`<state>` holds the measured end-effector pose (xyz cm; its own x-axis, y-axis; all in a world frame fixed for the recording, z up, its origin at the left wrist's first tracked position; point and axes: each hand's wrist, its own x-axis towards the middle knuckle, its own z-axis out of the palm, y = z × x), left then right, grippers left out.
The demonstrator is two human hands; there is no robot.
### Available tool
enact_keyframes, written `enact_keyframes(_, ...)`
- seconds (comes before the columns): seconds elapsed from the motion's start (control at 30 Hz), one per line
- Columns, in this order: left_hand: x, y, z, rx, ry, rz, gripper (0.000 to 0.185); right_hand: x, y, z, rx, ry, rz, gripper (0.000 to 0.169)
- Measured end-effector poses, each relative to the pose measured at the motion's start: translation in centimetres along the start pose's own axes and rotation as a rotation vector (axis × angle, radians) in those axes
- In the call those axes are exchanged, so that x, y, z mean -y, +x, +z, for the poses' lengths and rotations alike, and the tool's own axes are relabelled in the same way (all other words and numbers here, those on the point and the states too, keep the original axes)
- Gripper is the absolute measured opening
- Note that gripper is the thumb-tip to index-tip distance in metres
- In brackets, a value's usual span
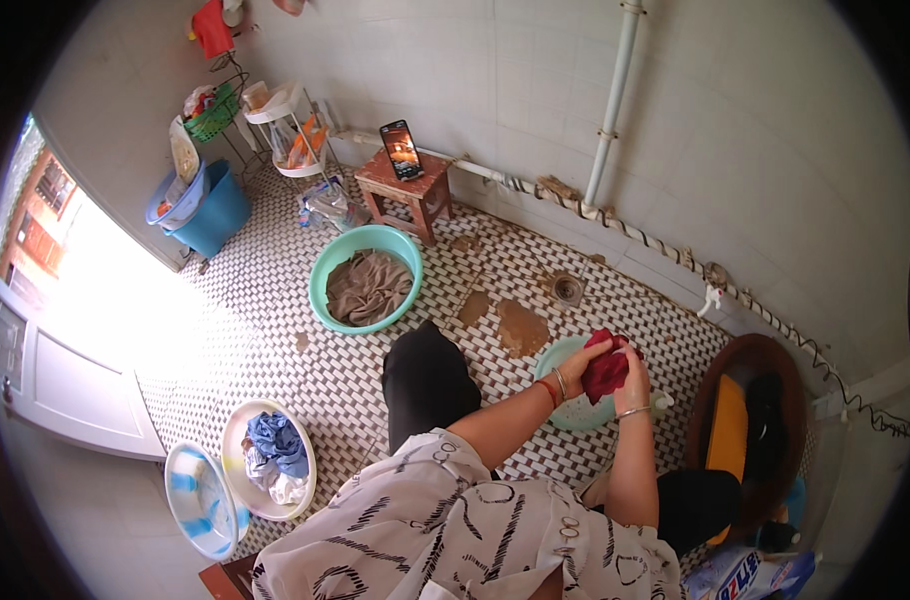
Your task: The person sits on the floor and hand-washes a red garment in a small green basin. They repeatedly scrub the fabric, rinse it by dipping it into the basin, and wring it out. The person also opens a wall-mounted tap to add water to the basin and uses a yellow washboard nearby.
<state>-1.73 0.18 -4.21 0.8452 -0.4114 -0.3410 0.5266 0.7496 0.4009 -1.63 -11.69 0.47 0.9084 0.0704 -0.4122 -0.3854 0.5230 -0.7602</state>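
Observation:
A bunched dark red cloth [605, 375] is gripped between both of my hands. My left hand [577, 369] holds its near left side, a red string and a bangle around that wrist. On the cloth's right side is my right hand [633, 382], with a silver bangle at the wrist. Below them on the tiled floor stands a pale green basin [556, 409], partly hidden by my hands and the cloth; its contents are hard to make out. Just right of the basin is a pale bottle with a white pump top [660, 401].
Brown wet cloth lies in a turquoise basin [316, 289]. A phone [401, 150] leans upright on a wooden stool [368, 172]. At left, a white basin [233, 469] holds blue and white clothes. A large brown tub [714, 360] stands right, near a floor drain [566, 288] and wall pipe.

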Motion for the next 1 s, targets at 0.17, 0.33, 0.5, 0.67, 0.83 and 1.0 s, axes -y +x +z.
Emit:
enact_keyframes(0.17,-0.2,0.6,-4.0,-0.598,0.151,0.079,0.039,-4.4,4.5,-7.4,-0.435,-0.523,-0.102,0.029)
enact_keyframes(0.33,-0.2,1.5,-5.2,-0.692,0.245,0.180,0.036,-11.2,5.6,-17.1,-0.694,-0.646,0.440,0.033)
enact_keyframes(0.5,0.6,2.6,-4.8,-0.636,0.294,0.144,0.042,-15.9,4.7,-17.6,-0.683,-0.352,0.604,0.057)
enact_keyframes(0.67,1.7,3.4,-5.9,-0.671,0.327,0.007,0.044,-16.5,5.6,-16.1,-0.781,-0.246,0.575,0.058)
enact_keyframes(0.83,1.8,3.9,-7.0,-0.757,0.388,0.059,0.040,-17.1,5.7,-16.3,-0.688,-0.082,0.525,0.048)
enact_keyframes(1.0,1.1,4.2,-8.4,-0.915,0.326,0.420,0.041,-16.2,5.9,-15.1,-0.586,-0.290,0.502,0.037)
